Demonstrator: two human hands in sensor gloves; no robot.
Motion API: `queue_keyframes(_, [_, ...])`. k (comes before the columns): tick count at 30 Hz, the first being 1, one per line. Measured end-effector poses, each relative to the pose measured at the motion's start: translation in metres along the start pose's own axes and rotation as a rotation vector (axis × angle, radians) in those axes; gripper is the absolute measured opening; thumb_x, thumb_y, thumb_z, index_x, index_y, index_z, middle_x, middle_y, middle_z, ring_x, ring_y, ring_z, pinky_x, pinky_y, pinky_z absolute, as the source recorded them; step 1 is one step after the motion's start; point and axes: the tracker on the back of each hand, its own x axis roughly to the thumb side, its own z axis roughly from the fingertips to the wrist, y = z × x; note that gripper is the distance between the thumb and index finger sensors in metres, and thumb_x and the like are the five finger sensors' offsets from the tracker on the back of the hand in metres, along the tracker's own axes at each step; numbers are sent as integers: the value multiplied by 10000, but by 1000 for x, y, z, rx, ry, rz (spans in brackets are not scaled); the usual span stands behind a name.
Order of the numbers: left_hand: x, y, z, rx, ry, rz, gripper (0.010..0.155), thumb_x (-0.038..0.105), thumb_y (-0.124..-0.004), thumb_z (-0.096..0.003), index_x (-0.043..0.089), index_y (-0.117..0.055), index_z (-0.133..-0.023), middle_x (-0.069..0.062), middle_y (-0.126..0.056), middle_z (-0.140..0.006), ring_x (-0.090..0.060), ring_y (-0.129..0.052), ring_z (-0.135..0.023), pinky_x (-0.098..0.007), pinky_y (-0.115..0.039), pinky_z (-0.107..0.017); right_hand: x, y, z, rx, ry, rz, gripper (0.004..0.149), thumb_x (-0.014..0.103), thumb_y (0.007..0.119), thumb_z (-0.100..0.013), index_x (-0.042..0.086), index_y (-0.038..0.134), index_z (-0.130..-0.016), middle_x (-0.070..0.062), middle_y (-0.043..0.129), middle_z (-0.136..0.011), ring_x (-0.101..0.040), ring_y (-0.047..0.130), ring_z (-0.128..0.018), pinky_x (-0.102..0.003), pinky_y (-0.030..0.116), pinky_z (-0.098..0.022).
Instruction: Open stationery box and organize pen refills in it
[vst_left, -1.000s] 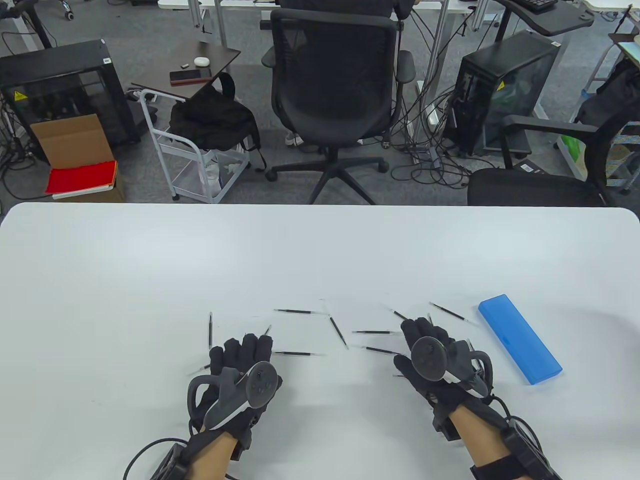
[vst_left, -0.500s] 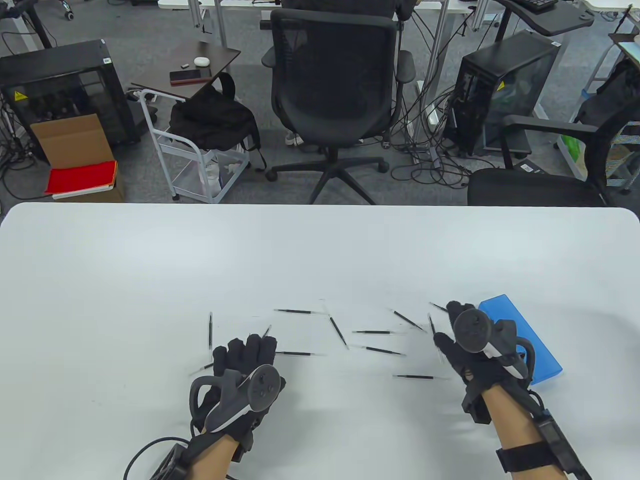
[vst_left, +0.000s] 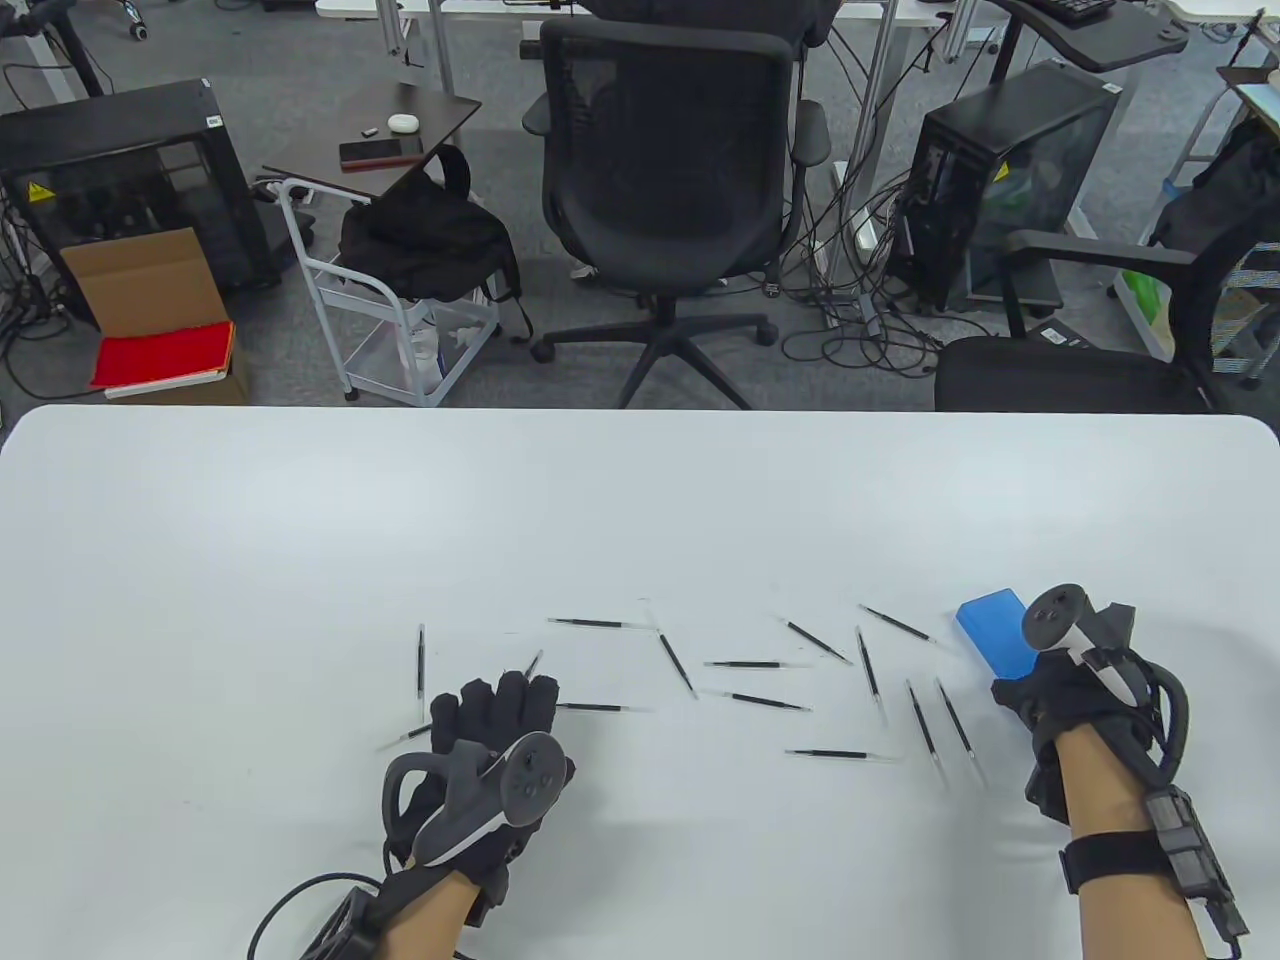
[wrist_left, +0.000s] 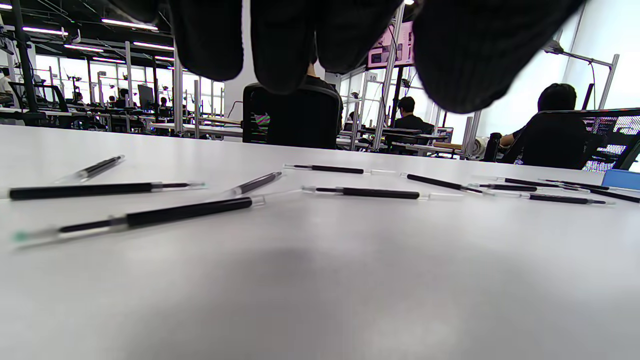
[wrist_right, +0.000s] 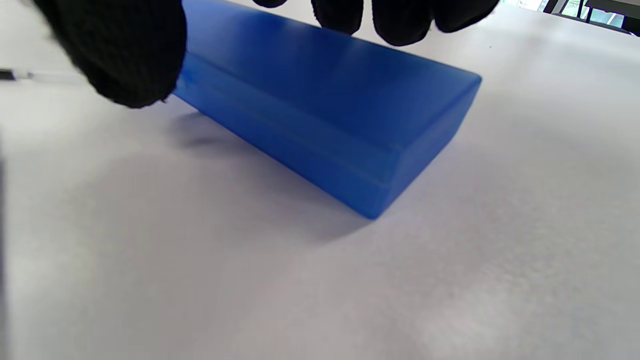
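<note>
The blue stationery box (vst_left: 990, 635) lies shut at the right of the white table (vst_left: 600, 500). My right hand (vst_left: 1040, 700) is over its near half and grips it. In the right wrist view the thumb (wrist_right: 120, 55) presses one long side of the box (wrist_right: 320, 115), and the fingertips (wrist_right: 395, 20) curl over the far edge. Several black pen refills (vst_left: 745, 664) lie scattered across the middle of the table. My left hand (vst_left: 495, 710) rests among the left ones, its fingers (wrist_left: 285, 45) relaxed and holding nothing above the nearest refill (wrist_left: 370, 192).
A black office chair (vst_left: 665, 170) stands just beyond the table's far edge, and another chair (vst_left: 1080, 370) at the far right. Bare table top stretches behind the refills and in front of both hands.
My right hand has swung right from the refills to the blue box and closed on it, uncovering refills it hid. The left hand has hardly moved.
</note>
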Motion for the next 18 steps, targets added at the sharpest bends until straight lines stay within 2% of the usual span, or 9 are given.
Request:
queue_keyframes(6, [2, 1, 1, -3, -3, -8, 771, 539, -748, -504, 216, -510, -1162, -140, -590, -1229, -518, -638, -1074, -691, -459, -776, 5, 1, 3, -100, -18, 68, 937, 485, 854, -481, 122, 363, -1190, -291, 612, -1170, -495, 692, -1009, -628, 588, -750])
queue_keyframes(8, [3, 1, 2, 3, -4, -9, 771, 538, -748, -503, 217, -510, -1162, -139, -594, -1227, -520, -645, -1071, -691, -462, -776, 7, 1, 6, -131, -37, 71, 927, 481, 857, -478, 122, 380, -1187, -295, 623, -1161, -500, 706, -991, -627, 600, -740])
queue_keyframes(10, [5, 2, 3, 5, -10, -4, 770, 539, -747, -505, 215, -510, -1162, -139, -599, -1225, -518, -652, -1069, -687, -476, -777, 12, -3, 16, -210, -81, 90, 920, 478, 864, -470, 123, 400, -1182, -290, 628, -1159, -507, 713, -980, -628, 608, -733])
queue_keyframes(14, [9, 3, 4, 18, -30, -15, 767, 540, -749, -501, 215, -520, -1158, -138, -620, -1215, -509, -680, -1058, -676, -502, -775, 33, -12, 49, -326, -247, 97, 924, 479, 871, -461, 127, 411, -1181, -284, 640, -1155, -511, 716, -976, -631, 615, -728])
queue_keyframes(18, [15, 7, 9, 57, -68, -9, 754, 538, -752, -500, 214, -545, -1149, -127, -668, -1193, -488, -720, -1047, -661, -505, -781, 68, -17, 103, -417, -479, 135, 920, 477, 876, -457, 136, 422, -1181, -276, 635, -1166, -509, 717, -983, -631, 619, -729])
